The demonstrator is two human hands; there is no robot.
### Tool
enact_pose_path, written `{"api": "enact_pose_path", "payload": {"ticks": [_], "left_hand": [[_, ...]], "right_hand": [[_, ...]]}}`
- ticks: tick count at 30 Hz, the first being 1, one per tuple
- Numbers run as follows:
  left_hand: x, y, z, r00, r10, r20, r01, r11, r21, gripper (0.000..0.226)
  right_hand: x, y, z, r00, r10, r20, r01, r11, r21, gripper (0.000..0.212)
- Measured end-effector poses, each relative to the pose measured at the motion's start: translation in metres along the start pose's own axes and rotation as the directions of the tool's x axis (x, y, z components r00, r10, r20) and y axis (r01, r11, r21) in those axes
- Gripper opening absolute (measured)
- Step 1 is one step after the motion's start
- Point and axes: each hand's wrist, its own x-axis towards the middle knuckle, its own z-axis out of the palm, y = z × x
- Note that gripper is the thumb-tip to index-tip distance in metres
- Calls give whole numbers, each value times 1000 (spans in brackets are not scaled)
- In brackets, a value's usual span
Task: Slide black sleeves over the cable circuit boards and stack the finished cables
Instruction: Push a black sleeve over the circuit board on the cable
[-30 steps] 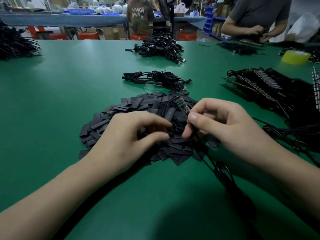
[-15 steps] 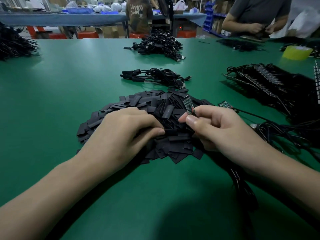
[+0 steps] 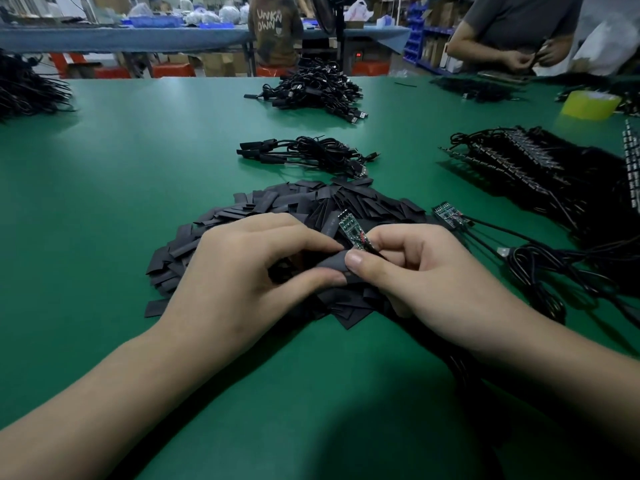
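A heap of flat black sleeves [image 3: 298,202] lies on the green table [image 3: 121,202] in front of me. My right hand [image 3: 412,271] pinches a cable just behind its small green circuit board [image 3: 350,227], which points up and away over the heap. My left hand [image 3: 249,268] rests on the heap and pinches one black sleeve [image 3: 330,264] between thumb and forefinger, right beside the board's cable end. A second bare circuit board [image 3: 448,213] on its cable lies to the right of the heap.
A small bundle of sleeved cables [image 3: 304,154] lies beyond the heap, a larger cable pile [image 3: 311,90] farther back. Unfinished cables with boards [image 3: 540,168] fill the right side; loose cable loops [image 3: 554,271] trail from there. A yellow tape roll [image 3: 590,105] sits far right. A person works opposite.
My left hand has lifted one sleeve out of the heap toward the board. My right hand drew the board nearer and tilted it up. A second board came into view at right.
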Motion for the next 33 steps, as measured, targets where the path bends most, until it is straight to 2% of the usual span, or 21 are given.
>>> {"api": "enact_pose_path", "payload": {"ticks": [4, 9, 14, 21, 28, 31, 33], "left_hand": [[0, -4, -1, 993, -94, -66, 89, 994, -66, 23], [-3, -8, -2, 976, -192, -98, 175, 971, -161, 21], [-2, -8, -2, 976, -190, -110, 170, 971, -169, 20], [-2, -6, -3, 989, -111, -95, 105, 992, -73, 25], [-2, -9, -4, 1000, 4, -1, -4, 998, 68, 21], [-1, -10, -6, 998, 49, 48, -53, 996, 76, 25], [0, -10, -6, 996, 72, 55, -77, 994, 83, 27]], "right_hand": [[2, -6, -5, 999, 30, -19, -28, 995, 91, 37], [-1, -11, -15, 1000, -18, -3, 16, 969, -247, 40], [-2, -13, -15, 1000, 1, 12, 3, 949, -316, 43], [-5, -15, -11, 1000, -22, 21, 29, 907, -420, 42], [-6, -17, -11, 999, -24, 41, 43, 835, -548, 42], [-4, -15, -15, 998, 20, 51, 10, 853, -522, 43], [-2, -13, -16, 993, 103, 65, -70, 919, -389, 43]]}}
